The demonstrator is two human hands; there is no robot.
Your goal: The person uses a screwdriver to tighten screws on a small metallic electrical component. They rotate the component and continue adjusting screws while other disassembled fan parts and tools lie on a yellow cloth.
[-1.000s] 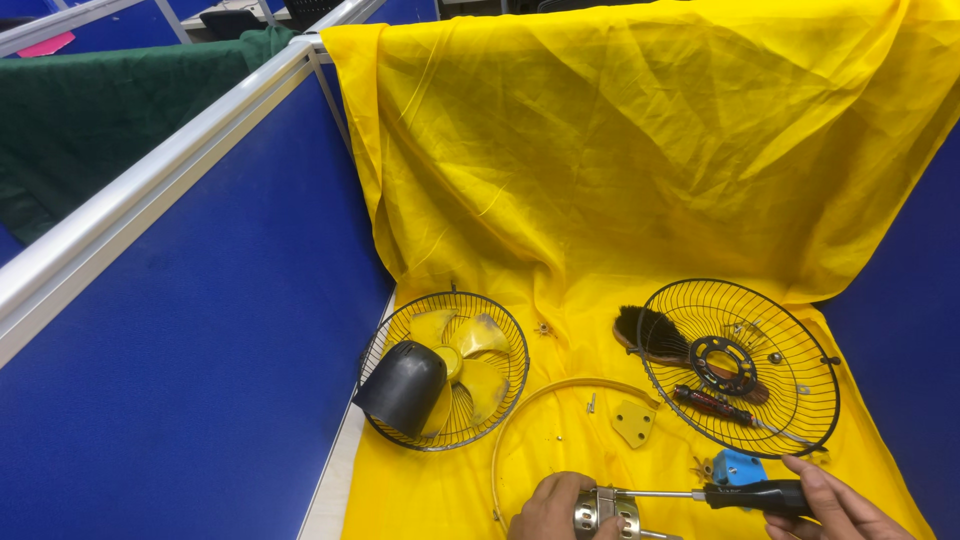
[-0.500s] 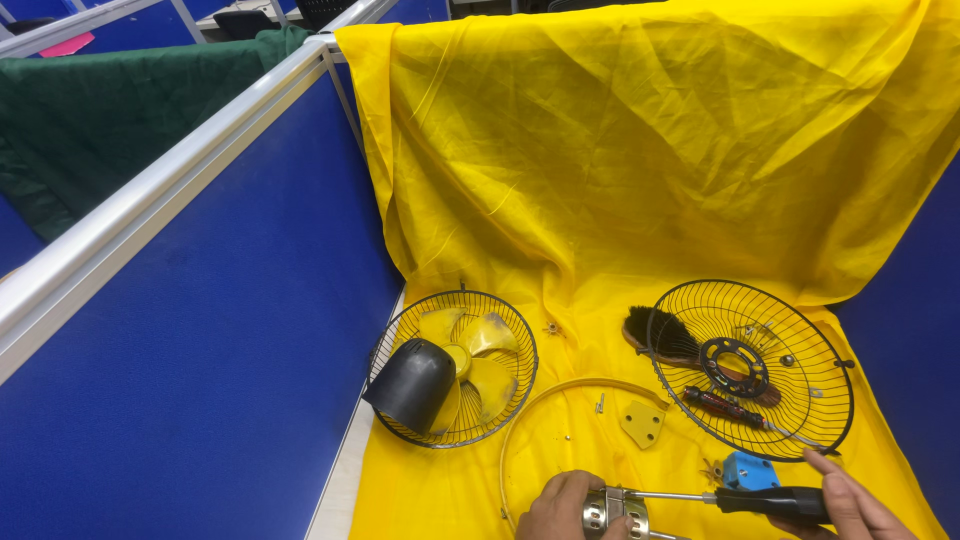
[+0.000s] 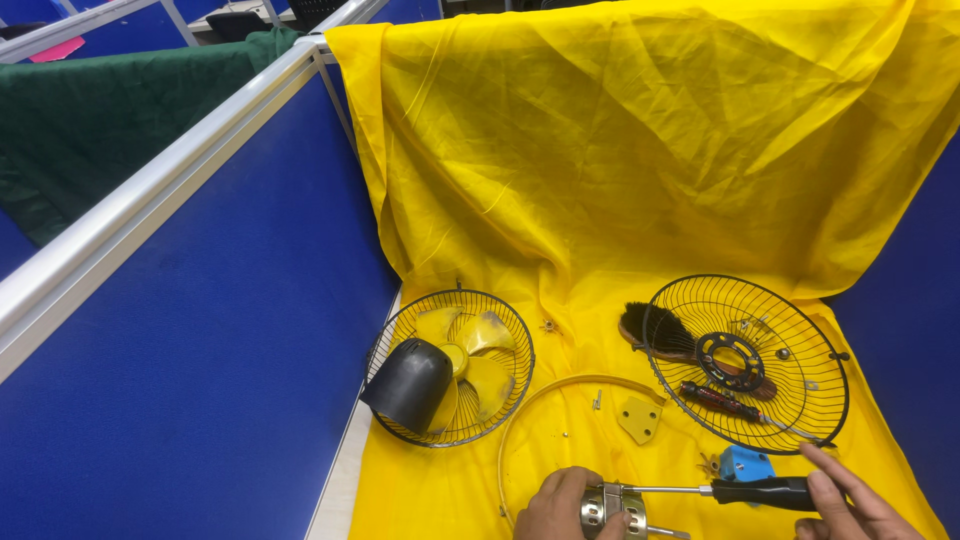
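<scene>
At the bottom edge my left hand (image 3: 562, 505) grips a small silver metal motor part (image 3: 612, 506). My right hand (image 3: 856, 500) holds the black handle of a screwdriver (image 3: 735, 491), whose shaft points left into the metal part. Behind the hands lie a thin yellow ring (image 3: 570, 395) and a small yellow bracket (image 3: 639, 419). A blue block (image 3: 745, 464) sits just above the screwdriver handle.
On the yellow cloth (image 3: 640, 160): a wire fan guard (image 3: 450, 367) holding yellow blades and a black motor cover (image 3: 410, 385) at left, a second guard (image 3: 745, 362) over a brush (image 3: 650, 330) and a dark screwdriver (image 3: 715, 400) at right. Blue partition walls (image 3: 200, 380) flank both sides.
The view has shifted slightly up and right. Both hands stay on the metal part and screwdriver, with the right hand's fingers a little more extended along the handle.
</scene>
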